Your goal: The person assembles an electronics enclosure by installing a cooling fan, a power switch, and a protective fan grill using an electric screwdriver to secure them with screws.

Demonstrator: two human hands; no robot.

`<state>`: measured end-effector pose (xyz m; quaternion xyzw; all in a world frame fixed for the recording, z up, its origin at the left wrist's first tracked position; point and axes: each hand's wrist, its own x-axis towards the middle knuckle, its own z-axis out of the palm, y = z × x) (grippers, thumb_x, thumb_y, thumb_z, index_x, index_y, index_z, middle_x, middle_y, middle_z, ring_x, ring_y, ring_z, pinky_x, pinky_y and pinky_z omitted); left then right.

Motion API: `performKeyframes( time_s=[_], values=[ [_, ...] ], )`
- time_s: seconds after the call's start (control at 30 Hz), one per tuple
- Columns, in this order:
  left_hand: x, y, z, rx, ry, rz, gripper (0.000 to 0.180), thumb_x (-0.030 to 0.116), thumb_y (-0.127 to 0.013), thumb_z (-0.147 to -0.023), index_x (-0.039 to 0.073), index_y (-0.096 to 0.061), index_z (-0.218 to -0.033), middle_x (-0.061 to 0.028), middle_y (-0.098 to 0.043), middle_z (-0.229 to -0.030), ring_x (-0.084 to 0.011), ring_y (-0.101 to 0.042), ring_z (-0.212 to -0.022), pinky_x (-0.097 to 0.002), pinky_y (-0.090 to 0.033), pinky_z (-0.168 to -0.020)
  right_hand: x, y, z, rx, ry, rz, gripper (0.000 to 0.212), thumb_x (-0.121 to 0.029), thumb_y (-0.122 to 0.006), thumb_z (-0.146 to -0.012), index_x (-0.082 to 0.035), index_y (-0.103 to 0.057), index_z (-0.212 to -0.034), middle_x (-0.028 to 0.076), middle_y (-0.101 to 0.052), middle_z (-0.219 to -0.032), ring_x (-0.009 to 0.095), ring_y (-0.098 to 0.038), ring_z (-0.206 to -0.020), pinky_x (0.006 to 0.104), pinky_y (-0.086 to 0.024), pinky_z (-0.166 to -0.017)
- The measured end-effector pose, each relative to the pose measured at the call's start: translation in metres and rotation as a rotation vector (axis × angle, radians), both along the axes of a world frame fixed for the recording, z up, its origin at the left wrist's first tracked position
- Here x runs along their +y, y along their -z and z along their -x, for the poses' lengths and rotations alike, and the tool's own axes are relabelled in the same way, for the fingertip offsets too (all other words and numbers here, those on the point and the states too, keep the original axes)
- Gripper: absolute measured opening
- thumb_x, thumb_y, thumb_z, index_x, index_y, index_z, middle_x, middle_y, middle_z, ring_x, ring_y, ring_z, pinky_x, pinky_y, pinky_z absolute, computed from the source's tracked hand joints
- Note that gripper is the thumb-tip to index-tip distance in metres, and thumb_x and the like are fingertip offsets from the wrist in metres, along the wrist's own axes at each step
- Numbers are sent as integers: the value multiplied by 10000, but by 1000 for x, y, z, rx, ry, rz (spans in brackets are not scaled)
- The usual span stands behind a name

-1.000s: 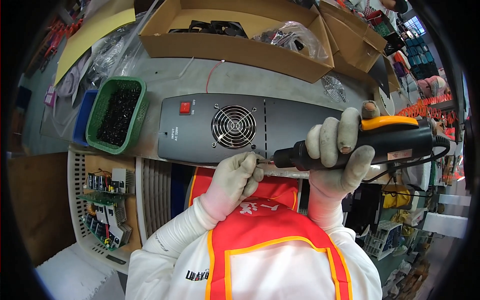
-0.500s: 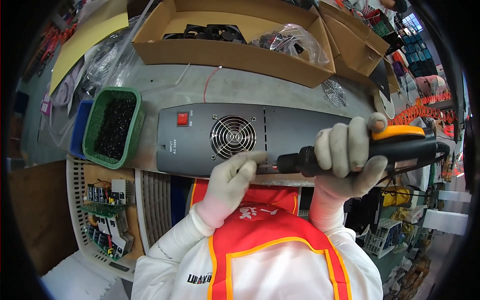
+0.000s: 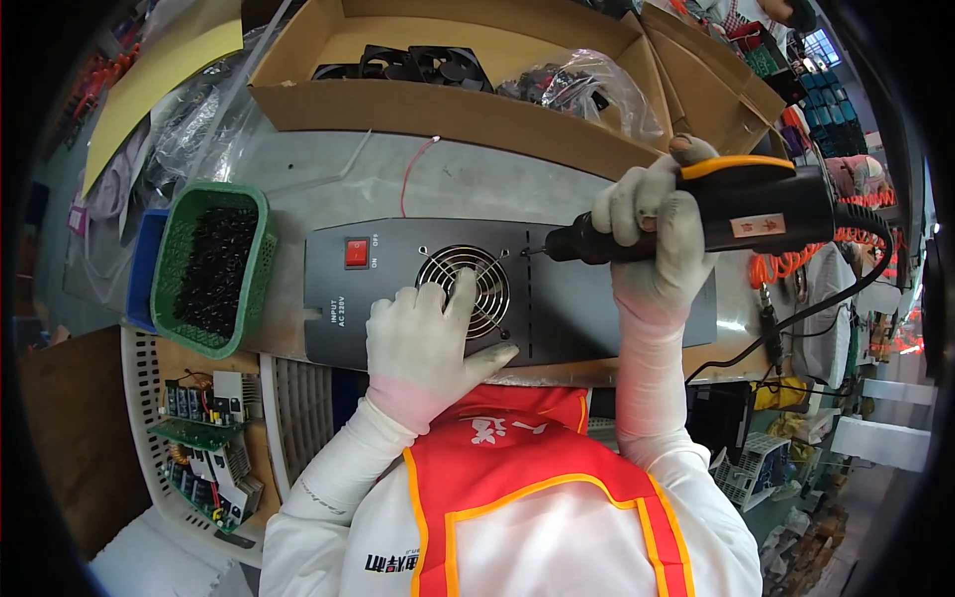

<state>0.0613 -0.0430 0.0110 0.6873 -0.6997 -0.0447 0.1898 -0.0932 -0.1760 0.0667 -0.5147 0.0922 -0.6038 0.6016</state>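
Note:
My left hand (image 3: 423,343), in a pale glove, lies with its fingers spread on a round wire fan guard (image 3: 484,271) and the dark grey metal panel (image 3: 597,333) under it. My right hand (image 3: 662,229), gloved too, grips a black electric screwdriver (image 3: 756,209) with an orange lever. The tool is held almost level, its bit pointing left beside the guard's upper right mounting loop. Something small and dark sits at the bit's tip; whether it touches the panel I cannot tell. A dark screw head (image 3: 505,335) shows at the guard's lower right loop. The panel also bears a red rocker switch (image 3: 356,253).
A green basket (image 3: 261,239) of small black screws stands left, against a blue bin (image 3: 146,269). Behind lies a cardboard box (image 3: 398,107) with black fans and bagged parts. A white crate (image 3: 144,398) holds circuit boards at lower left. The tool's black cable (image 3: 836,298) hangs right.
My left hand has left the bit's tip and spread onto the guard. The screwdriver has moved left and away from me, toward the guard's upper right loop. The panel has shifted slightly.

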Motion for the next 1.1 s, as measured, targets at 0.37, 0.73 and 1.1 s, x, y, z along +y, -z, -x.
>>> performKeyframes(
  time_s=[0.37,0.73,1.1],
  values=[
    [-2,3,-2,14,13,-31,768,563,-746,-600,73,-586,-1170,-64,-498,-744,-245,-522,-691,-395,-356,-593,-1,4,-22,206,45,-56,438,-81,-601,-873,-46,-457,-1285,-18,-370,-631,91,-316,-447,270,-322,-480],
    [-5,-3,-9,-25,86,-126,788,589,-686,-689,35,-539,-1230,-50,-555,-771,-198,-579,-689,-367,-430,-552,0,9,-24,479,88,37,227,106,-568,-787,-24,-503,-963,44,-533,-760,117,-531,-592,256,-470,-579],
    [-4,2,-4,-3,26,-38,746,535,-740,-640,47,-549,-1171,-48,-539,-745,-214,-563,-694,-375,-400,-582,-4,-28,-13,184,-155,184,358,-179,-654,-883,-99,-480,-1185,-46,-468,-710,51,-406,-474,257,-338,-440]
  ],
)
